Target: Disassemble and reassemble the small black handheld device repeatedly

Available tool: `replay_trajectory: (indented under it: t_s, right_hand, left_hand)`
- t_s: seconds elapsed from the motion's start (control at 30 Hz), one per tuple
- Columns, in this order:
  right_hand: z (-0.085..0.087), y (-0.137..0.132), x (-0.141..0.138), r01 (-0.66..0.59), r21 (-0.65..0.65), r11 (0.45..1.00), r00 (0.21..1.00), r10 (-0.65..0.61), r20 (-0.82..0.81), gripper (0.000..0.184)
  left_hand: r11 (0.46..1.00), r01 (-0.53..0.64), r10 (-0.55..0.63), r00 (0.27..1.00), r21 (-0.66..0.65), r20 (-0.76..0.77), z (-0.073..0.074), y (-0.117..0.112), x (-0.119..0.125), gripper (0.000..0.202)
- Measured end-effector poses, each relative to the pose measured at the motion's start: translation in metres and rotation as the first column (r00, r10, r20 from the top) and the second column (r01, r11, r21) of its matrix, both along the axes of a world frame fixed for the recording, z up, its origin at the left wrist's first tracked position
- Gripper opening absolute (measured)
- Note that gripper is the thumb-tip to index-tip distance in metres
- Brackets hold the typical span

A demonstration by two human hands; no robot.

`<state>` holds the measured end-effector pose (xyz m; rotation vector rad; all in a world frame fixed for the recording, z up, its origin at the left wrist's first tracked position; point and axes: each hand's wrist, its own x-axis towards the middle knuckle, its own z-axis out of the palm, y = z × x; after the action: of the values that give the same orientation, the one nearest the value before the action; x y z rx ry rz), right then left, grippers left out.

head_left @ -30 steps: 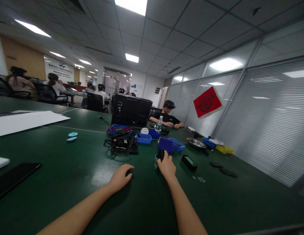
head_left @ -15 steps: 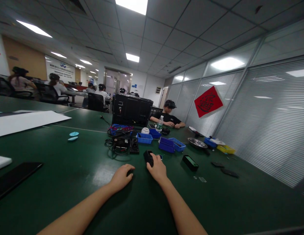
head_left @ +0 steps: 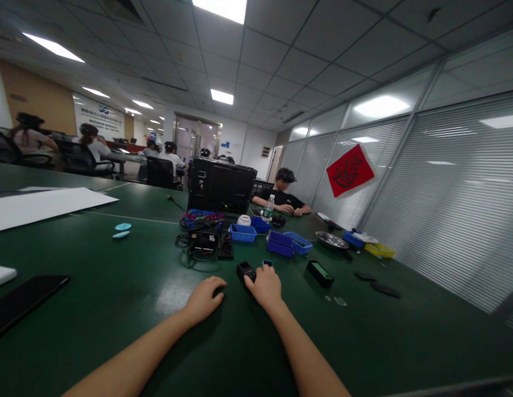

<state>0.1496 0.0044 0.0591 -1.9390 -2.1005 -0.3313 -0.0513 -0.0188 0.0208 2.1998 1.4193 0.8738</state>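
Note:
My left hand [head_left: 206,299] rests on the green table, holding nothing, with the thumb apart from the curved fingers. To its right lies a small black box-shaped device [head_left: 245,271] with a dark panel on top. My right hand [head_left: 266,286] is right beside this device, its thumb at the device's near right edge; whether they touch I cannot tell. The fingers stretch forward to a small blue-edged screen-like piece [head_left: 267,263], which they partly cover. That hand is open, with thumb and fingers apart. Further right stands a black open box [head_left: 320,273] with a green inside.
Beyond my hands are a black adapter with cables [head_left: 202,242], blue trays [head_left: 243,234], a bottle [head_left: 268,208] and a black monitor-like case [head_left: 222,186]. At right lie a metal pan [head_left: 331,240], a clear piece [head_left: 340,301] and dark flat pieces [head_left: 385,290]. A person [head_left: 283,196] sits across.
My right hand has let go of the black device, which now lies turned and slightly left. The fingers have shifted right to the blue-edged piece. My left hand stays put.

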Motion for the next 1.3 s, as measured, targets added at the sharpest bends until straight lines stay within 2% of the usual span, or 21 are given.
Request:
replay_trajectory:
  t_s: [0.13, 0.27, 0.37, 0.47, 0.57, 0.63, 0.73, 0.8, 0.87, 0.97, 1.07, 1.17, 1.3]
  right_hand:
    - [-0.002, -0.007, -0.012, -0.056, 0.096, 0.994, 0.998, 0.055, 0.012, 0.041]
    - [-0.003, -0.014, -0.024, -0.169, 0.071, 0.983, 0.983, 0.173, -0.055, 0.034]
    - [-0.003, -0.015, -0.025, -0.147, 0.070, 0.987, 0.978, 0.156, -0.140, 0.031]
    - [-0.003, -0.010, -0.021, -0.100, -0.038, 0.994, 0.975, 0.091, -0.203, 0.035]
    - [-0.003, -0.005, -0.018, -0.109, -0.147, 0.983, 0.952, 0.061, -0.300, 0.027]
    - [-0.003, -0.004, -0.017, -0.132, -0.067, 0.989, 0.940, 0.104, -0.325, 0.026]
    - [0.001, -0.005, -0.015, -0.209, 0.108, 0.972, 0.937, 0.231, -0.262, 0.028]
    - [0.004, -0.007, -0.014, -0.261, 0.138, 0.955, 0.932, 0.287, -0.222, 0.022]
    - [0.007, -0.008, -0.011, -0.266, 0.150, 0.952, 0.933, 0.294, -0.209, 0.019]
    - [0.011, -0.007, -0.007, -0.197, 0.182, 0.963, 0.946, 0.235, -0.222, 0.026]
    - [0.011, -0.006, -0.007, -0.149, 0.119, 0.982, 0.961, 0.172, -0.215, 0.035]
    - [0.005, -0.007, -0.012, -0.180, -0.001, 0.984, 0.969, 0.177, -0.172, 0.046]
    - [-0.003, -0.009, -0.020, -0.258, -0.059, 0.964, 0.957, 0.247, -0.151, 0.037]
  left_hand:
    - [1.000, -0.014, 0.014, 1.000, -0.006, -0.006, 0.001, 0.000, 0.001, 0.031]
    - [1.000, -0.009, 0.009, 1.000, -0.002, -0.006, 0.002, -0.001, 0.001, 0.031]
    - [1.000, 0.001, -0.001, 1.000, 0.013, -0.009, 0.002, -0.001, 0.000, 0.031]
    - [1.000, 0.003, -0.002, 1.000, 0.016, -0.015, 0.000, 0.000, 0.000, 0.031]
    - [1.000, 0.006, -0.006, 1.000, 0.017, -0.013, -0.001, 0.001, 0.000, 0.031]
    - [1.000, 0.008, -0.007, 1.000, 0.024, -0.009, -0.001, 0.001, 0.000, 0.031]
    - [1.000, 0.000, 0.000, 1.000, 0.023, 0.000, 0.000, 0.001, 0.000, 0.033]
    - [1.000, -0.006, 0.006, 1.000, 0.017, 0.009, 0.001, 0.000, 0.000, 0.033]
    - [1.000, -0.012, 0.012, 1.000, 0.011, 0.019, 0.002, 0.000, 0.001, 0.032]
    - [1.000, -0.026, 0.026, 0.999, 0.000, 0.041, 0.003, 0.001, 0.001, 0.032]
    - [0.998, -0.060, 0.061, 0.995, -0.014, 0.085, 0.000, 0.006, 0.000, 0.035]
    - [0.993, -0.112, 0.116, 0.984, -0.038, 0.132, -0.006, 0.012, -0.001, 0.041]
    - [0.994, -0.105, 0.110, 0.982, -0.039, 0.157, -0.011, 0.016, 0.000, 0.056]
